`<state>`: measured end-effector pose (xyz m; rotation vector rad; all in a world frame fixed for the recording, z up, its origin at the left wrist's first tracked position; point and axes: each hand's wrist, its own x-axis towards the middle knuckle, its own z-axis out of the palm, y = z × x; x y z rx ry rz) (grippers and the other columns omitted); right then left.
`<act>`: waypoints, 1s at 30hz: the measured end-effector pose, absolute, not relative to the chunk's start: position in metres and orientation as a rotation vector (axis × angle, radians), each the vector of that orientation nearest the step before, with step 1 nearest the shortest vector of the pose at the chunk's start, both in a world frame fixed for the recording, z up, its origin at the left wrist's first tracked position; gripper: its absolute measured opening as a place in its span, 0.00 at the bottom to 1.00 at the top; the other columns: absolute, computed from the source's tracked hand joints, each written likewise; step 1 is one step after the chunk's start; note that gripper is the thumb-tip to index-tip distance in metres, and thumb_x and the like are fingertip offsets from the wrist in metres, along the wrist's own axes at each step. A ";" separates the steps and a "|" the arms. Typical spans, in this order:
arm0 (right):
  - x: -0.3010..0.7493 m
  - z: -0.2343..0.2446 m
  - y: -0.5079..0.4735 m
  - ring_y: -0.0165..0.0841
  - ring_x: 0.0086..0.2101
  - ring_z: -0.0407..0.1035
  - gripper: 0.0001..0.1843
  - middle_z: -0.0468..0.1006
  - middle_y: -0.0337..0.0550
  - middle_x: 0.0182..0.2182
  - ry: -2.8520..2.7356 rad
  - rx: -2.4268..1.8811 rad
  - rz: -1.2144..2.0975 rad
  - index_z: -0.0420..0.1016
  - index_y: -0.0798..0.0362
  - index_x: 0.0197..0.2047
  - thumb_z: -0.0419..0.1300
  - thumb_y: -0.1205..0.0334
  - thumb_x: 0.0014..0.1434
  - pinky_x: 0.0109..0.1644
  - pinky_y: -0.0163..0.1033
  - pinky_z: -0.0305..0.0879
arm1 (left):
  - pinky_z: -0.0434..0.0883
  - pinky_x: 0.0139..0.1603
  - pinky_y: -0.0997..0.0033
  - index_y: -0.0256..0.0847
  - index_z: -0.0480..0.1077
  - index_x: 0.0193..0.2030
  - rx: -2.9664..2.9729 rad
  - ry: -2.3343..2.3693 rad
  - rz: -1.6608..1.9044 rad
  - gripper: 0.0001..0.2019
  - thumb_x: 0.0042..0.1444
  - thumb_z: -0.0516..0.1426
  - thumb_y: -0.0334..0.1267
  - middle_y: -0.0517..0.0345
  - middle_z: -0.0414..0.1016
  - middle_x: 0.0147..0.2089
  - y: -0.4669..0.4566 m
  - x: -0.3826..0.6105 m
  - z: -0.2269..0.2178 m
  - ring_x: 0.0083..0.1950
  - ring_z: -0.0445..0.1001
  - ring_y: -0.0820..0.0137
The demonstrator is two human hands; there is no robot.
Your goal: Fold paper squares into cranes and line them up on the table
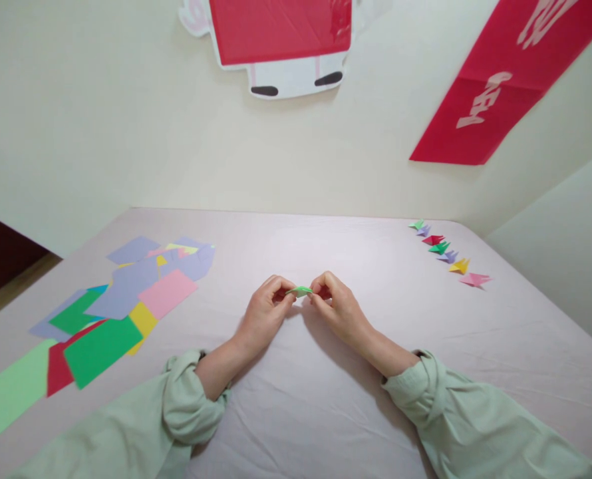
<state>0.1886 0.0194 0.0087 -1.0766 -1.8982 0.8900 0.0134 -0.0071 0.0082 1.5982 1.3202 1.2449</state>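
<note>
A small folded piece of light green paper is held just above the cloth-covered table, in the middle of the view. My left hand pinches its left end between thumb and forefinger. At its right end, my right hand grips it the same way. The fingertips hide both ends of the paper, and its exact folded shape is too small to make out.
Loose coloured paper sheets lie overlapping on the left of the table. Several small folded paper figures stand in a slanting row at the right. Behind the table rises a wall with a red banner and a red-and-white cutout.
</note>
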 end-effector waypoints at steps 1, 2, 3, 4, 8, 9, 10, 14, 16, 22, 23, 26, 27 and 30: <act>0.189 0.009 0.019 0.31 0.30 0.65 0.03 0.70 0.37 0.30 -1.895 -1.084 0.900 0.64 0.50 0.34 0.54 0.67 0.58 0.35 0.38 0.62 | 0.66 0.40 0.72 0.40 0.72 0.33 1.604 1.320 1.247 0.04 0.58 0.56 0.32 0.59 0.71 0.34 -0.007 0.013 0.009 0.38 0.70 0.71; 0.189 0.009 0.019 0.31 0.30 0.66 0.03 0.70 0.37 0.29 -1.891 -1.091 0.913 0.63 0.50 0.34 0.54 0.67 0.58 0.35 0.38 0.62 | 0.66 0.40 0.72 0.40 0.72 0.33 1.611 1.320 1.251 0.04 0.58 0.56 0.32 0.59 0.70 0.34 -0.007 0.013 0.009 0.38 0.70 0.71; 0.189 0.009 0.019 0.31 0.29 0.66 0.02 0.71 0.37 0.29 -1.887 -1.095 0.925 0.63 0.50 0.34 0.55 0.66 0.58 0.34 0.37 0.62 | 0.66 0.40 0.72 0.40 0.72 0.33 1.620 1.321 1.255 0.04 0.58 0.56 0.31 0.59 0.70 0.34 -0.008 0.013 0.010 0.38 0.70 0.71; 0.189 0.009 0.019 0.31 0.29 0.67 0.02 0.71 0.36 0.29 -1.882 -1.096 0.936 0.63 0.50 0.34 0.55 0.66 0.58 0.34 0.37 0.62 | 0.66 0.40 0.72 0.40 0.72 0.33 1.626 1.321 1.260 0.05 0.58 0.56 0.31 0.59 0.70 0.34 -0.008 0.013 0.011 0.38 0.70 0.71; 0.188 0.012 0.019 0.31 0.29 0.69 0.02 0.74 0.37 0.28 -1.865 -1.093 0.975 0.64 0.50 0.34 0.55 0.65 0.58 0.33 0.36 0.63 | 0.65 0.39 0.72 0.40 0.73 0.33 1.630 1.333 1.271 0.05 0.58 0.56 0.31 0.59 0.70 0.34 -0.008 0.012 0.012 0.38 0.70 0.71; 0.188 0.013 0.019 0.31 0.29 0.70 0.02 0.74 0.37 0.28 -1.859 -1.091 0.986 0.64 0.50 0.34 0.55 0.65 0.58 0.32 0.36 0.63 | 0.65 0.38 0.72 0.40 0.73 0.33 1.628 1.337 1.273 0.05 0.58 0.56 0.31 0.59 0.71 0.34 -0.008 0.012 0.012 0.37 0.70 0.71; 0.188 0.014 0.019 0.31 0.29 0.70 0.02 0.75 0.37 0.28 -1.853 -1.091 0.997 0.64 0.50 0.33 0.55 0.65 0.58 0.32 0.36 0.64 | 0.65 0.38 0.72 0.40 0.73 0.33 1.625 1.339 1.274 0.05 0.58 0.56 0.31 0.59 0.71 0.34 -0.008 0.012 0.012 0.37 0.70 0.71; 0.187 0.014 0.020 0.32 0.29 0.72 0.03 0.76 0.37 0.27 -1.796 -1.089 1.046 0.64 0.50 0.33 0.57 0.64 0.58 0.33 0.37 0.65 | 0.66 0.37 0.72 0.40 0.73 0.32 1.583 1.338 1.274 0.05 0.57 0.56 0.33 0.59 0.71 0.33 -0.007 0.013 0.011 0.36 0.69 0.71; 0.187 0.011 0.021 0.32 0.28 0.73 0.04 0.76 0.37 0.26 -1.757 -1.095 1.077 0.64 0.50 0.33 0.57 0.63 0.58 0.34 0.38 0.66 | 0.66 0.37 0.73 0.39 0.72 0.32 1.524 1.338 1.277 0.04 0.56 0.57 0.35 0.59 0.72 0.32 -0.006 0.013 0.011 0.35 0.69 0.72; 0.188 0.005 0.022 0.32 0.29 0.72 0.06 0.75 0.37 0.27 -1.708 -1.100 1.124 0.64 0.51 0.35 0.57 0.59 0.60 0.35 0.38 0.66 | 0.69 0.36 0.74 0.39 0.70 0.33 1.213 1.257 1.243 0.07 0.54 0.61 0.40 0.62 0.74 0.31 -0.005 0.013 0.010 0.35 0.72 0.73; 0.187 0.005 0.021 0.32 0.29 0.72 0.06 0.74 0.37 0.28 -1.715 -1.085 1.136 0.64 0.51 0.36 0.57 0.59 0.60 0.35 0.38 0.66 | 0.69 0.36 0.74 0.39 0.70 0.33 1.190 1.239 1.233 0.08 0.54 0.61 0.41 0.62 0.74 0.31 -0.005 0.014 0.010 0.34 0.72 0.73; 0.185 0.008 0.018 0.31 0.30 0.70 0.06 0.73 0.36 0.29 -1.734 -1.065 1.117 0.64 0.51 0.36 0.58 0.60 0.59 0.35 0.37 0.65 | 0.68 0.37 0.74 0.38 0.69 0.33 1.180 1.172 1.214 0.09 0.53 0.62 0.41 0.61 0.74 0.32 -0.006 0.016 0.009 0.35 0.72 0.73; 0.184 0.009 0.018 0.31 0.30 0.70 0.06 0.72 0.37 0.29 -1.736 -1.063 1.099 0.64 0.51 0.35 0.58 0.60 0.59 0.35 0.37 0.64 | 0.69 0.38 0.74 0.38 0.69 0.33 1.194 1.157 1.205 0.09 0.54 0.61 0.41 0.61 0.74 0.32 -0.007 0.017 0.008 0.35 0.73 0.73; 0.183 0.012 0.016 0.32 0.31 0.69 0.05 0.72 0.37 0.29 -1.742 -1.055 1.070 0.64 0.51 0.34 0.57 0.61 0.59 0.36 0.38 0.65 | 0.68 0.38 0.74 0.38 0.68 0.33 1.307 1.149 1.165 0.06 0.54 0.60 0.38 0.61 0.73 0.32 -0.008 0.018 0.006 0.35 0.72 0.73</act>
